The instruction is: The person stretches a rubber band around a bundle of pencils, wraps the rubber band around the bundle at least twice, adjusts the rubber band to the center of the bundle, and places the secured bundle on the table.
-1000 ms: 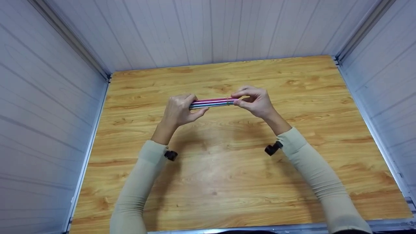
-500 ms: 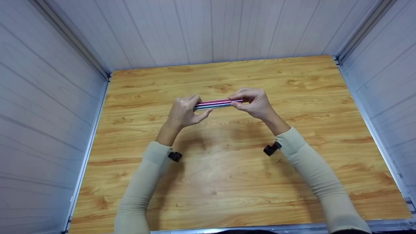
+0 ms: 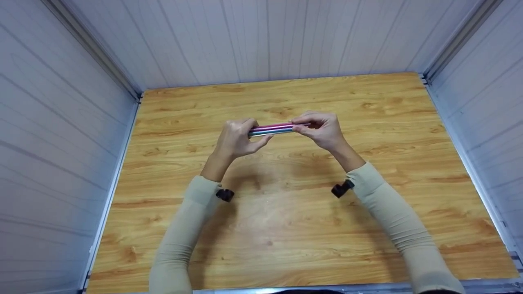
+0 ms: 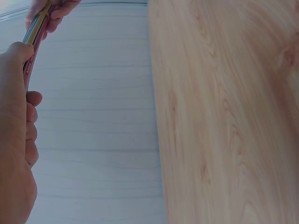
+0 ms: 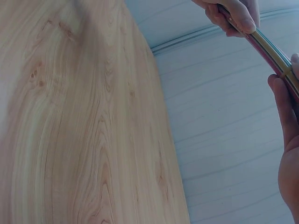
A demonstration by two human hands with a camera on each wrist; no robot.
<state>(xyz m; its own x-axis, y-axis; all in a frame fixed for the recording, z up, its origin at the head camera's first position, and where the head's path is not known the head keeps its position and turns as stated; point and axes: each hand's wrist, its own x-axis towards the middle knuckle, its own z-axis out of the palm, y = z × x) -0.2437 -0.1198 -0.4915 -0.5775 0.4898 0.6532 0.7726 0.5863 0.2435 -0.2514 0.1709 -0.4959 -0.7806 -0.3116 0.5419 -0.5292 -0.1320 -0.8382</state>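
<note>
A bundle of slim coloured pencils (image 3: pixel 273 128), pink, white and teal, is held level above the table between both hands. My left hand (image 3: pixel 233 138) grips its left end, fingers curled over the far side and thumb along the near side. At the other end, my right hand (image 3: pixel 324 130) pinches the bundle between thumb and fingers, with the pencil tips reaching into the palm. A thin yellowish rubber band (image 5: pixel 285 73) circles the pencils right by the right fingertips. In the left wrist view, yellow, teal and red pencils (image 4: pixel 32 37) show beyond the left thumb.
The wood-grain table (image 3: pixel 269 228) spreads below both forearms. Pale panel walls (image 3: pixel 253 41) enclose its back and both sides. A small black wrist camera sits at each sleeve cuff, the left one (image 3: pixel 224 195) and the right one (image 3: pixel 342 189).
My left hand has moved right, sliding the pencils further into the right hand. The rubber band, earlier visible just left of the right fingertips, is now covered by them in the head view.
</note>
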